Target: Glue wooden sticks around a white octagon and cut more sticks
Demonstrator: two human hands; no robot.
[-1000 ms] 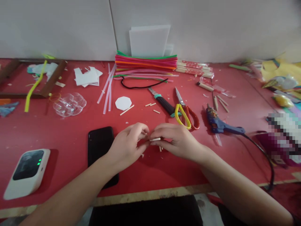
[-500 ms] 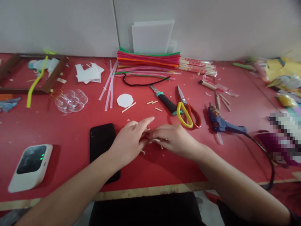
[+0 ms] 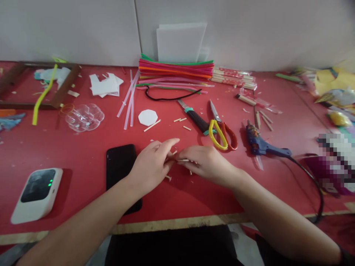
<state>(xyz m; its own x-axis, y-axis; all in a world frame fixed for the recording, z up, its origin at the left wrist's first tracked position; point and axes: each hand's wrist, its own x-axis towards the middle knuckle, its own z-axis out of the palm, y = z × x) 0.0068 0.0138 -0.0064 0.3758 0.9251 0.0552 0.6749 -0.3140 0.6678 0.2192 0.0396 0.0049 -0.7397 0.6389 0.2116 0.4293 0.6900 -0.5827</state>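
My left hand (image 3: 154, 164) is bent over the red table, its index finger stretched out and its other fingertips pinched around something small, mostly hidden. Close beside it, my right hand (image 3: 206, 161) is closed on a thin wooden stick (image 3: 183, 160) that pokes out from its fingers. The fingertips of both hands nearly meet. A short wooden piece (image 3: 168, 178) lies under my left hand, and another small stick (image 3: 190, 172) is below my right fingers. Beyond the hands are a white octagonal piece (image 3: 148, 117) and several short stick pieces (image 3: 186, 128).
A black phone (image 3: 120, 162) lies by my left wrist. Scissors (image 3: 219, 129), a green-black knife (image 3: 196, 120) and a blue glue gun (image 3: 259, 145) lie to the right. Coloured pipe cleaners (image 3: 176, 70) are at the back, a white device (image 3: 37, 195) at left.
Both hands stay almost in place. My left index finger has shifted slightly left, and a little more of the small stick between the hands shows.
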